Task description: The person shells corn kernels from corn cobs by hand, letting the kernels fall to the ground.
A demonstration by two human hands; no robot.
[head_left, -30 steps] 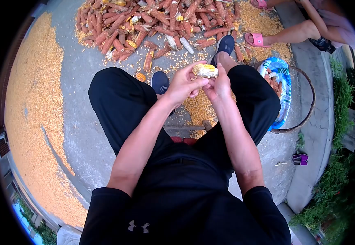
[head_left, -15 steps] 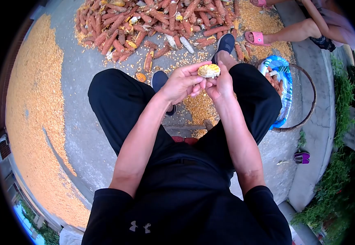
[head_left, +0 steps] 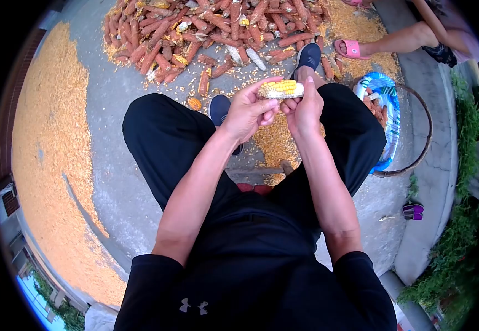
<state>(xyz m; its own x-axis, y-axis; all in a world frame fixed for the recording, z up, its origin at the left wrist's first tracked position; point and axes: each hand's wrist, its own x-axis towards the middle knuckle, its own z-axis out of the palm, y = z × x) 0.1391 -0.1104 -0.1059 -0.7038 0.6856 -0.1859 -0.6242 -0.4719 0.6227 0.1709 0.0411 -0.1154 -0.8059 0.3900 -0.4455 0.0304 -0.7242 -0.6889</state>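
Observation:
A partly shelled corn cob (head_left: pixel 281 89), yellow kernels along its top and pale bare cob below, lies crosswise between my hands. My left hand (head_left: pixel 246 112) grips its left end, with the fingers curled around and under it. At the other end, my right hand (head_left: pixel 304 110) is closed on the cob, thumb along its tip. Loose kernels (head_left: pixel 277 144) cover the ground below, between my legs. Beyond my shoes, a heap of reddish cobs (head_left: pixel 217 30) is piled up, some with a few kernels left on them.
A wide layer of kernels (head_left: pixel 52 160) spreads over the concrete at left. On the right stands a basket (head_left: pixel 385 149) with a blue-patterned lining, a curved handle and cobs inside. Another person's leg in a pink slipper (head_left: pixel 351 48) is at upper right. Purple shoes (head_left: pixel 413 212) lie further down.
The cob has turned so that its length and yellow rows now show, where before mostly one end was visible. Both hands still hold it. The view has shifted slightly.

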